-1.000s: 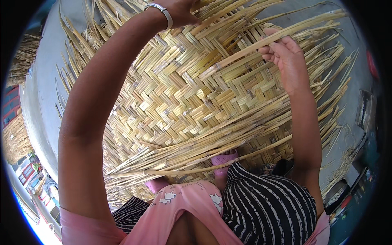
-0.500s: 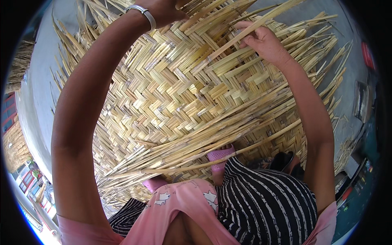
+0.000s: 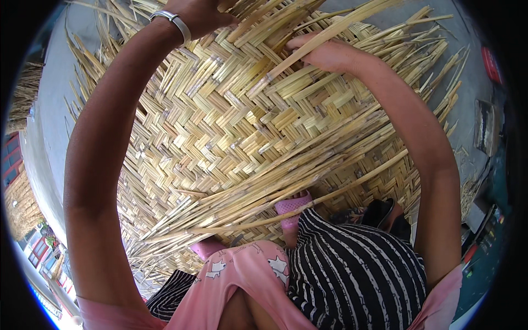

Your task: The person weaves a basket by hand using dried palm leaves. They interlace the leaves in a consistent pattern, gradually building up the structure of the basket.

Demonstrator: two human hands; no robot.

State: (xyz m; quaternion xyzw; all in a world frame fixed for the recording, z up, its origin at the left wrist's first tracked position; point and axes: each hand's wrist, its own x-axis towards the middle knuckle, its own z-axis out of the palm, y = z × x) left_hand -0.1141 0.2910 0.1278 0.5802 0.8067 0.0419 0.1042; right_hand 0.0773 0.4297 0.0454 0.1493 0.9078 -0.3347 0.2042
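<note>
A large mat of split reeds in a slanting weave lies before me, loose ends fanning out at its far and right edges. My left hand, with a silver band on its wrist, reaches the far edge. Its thumb points right beside raised reed strips; its other fingers are cut off by the picture's top. My right hand is low over the weave, fingers bent at the strips. A long flat strip slants up to the right across these fingers, partly hiding them.
A bundle of long loose reeds lies across the mat's near part. My feet in pink clogs rest at this side. Grey floor surrounds the mat. At right are a dark flat block and a red object.
My right hand has moved left and closed in on the strips, its fingers now passing beneath the long slanting one. My left hand has shifted slightly left in the picture.
</note>
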